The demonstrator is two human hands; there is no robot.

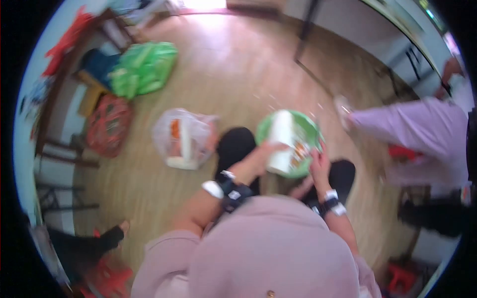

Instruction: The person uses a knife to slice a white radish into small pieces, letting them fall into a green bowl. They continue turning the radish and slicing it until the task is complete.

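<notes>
White cylindrical piece (281, 141), long and pale, stands out against the green basin (313, 126), lying across its left part directly beside the left hand (268, 151), whose fingers are wrapped against its lower left side. The right hand (320, 161) is at the basin's right rim, apart from the piece, its fingers drawn in; blur hides whether they pinch anything. The basin holds small orange-brown and white scraps (299, 151). Further left sit a bulging green bag (144, 69), a translucent white bag (186, 139) with orange and pale contents, and a red bag (110, 126), contents unclear. Wood-toned floor (213, 79) spreads between the bags and the basin; on the right, a co-worker's lilac trouser leg (407, 121) reaches near the rim. Dark-clothed knees (238, 146) flank the basin, and tiny pale bits (271, 106) dot the floor beyond it.
</notes>
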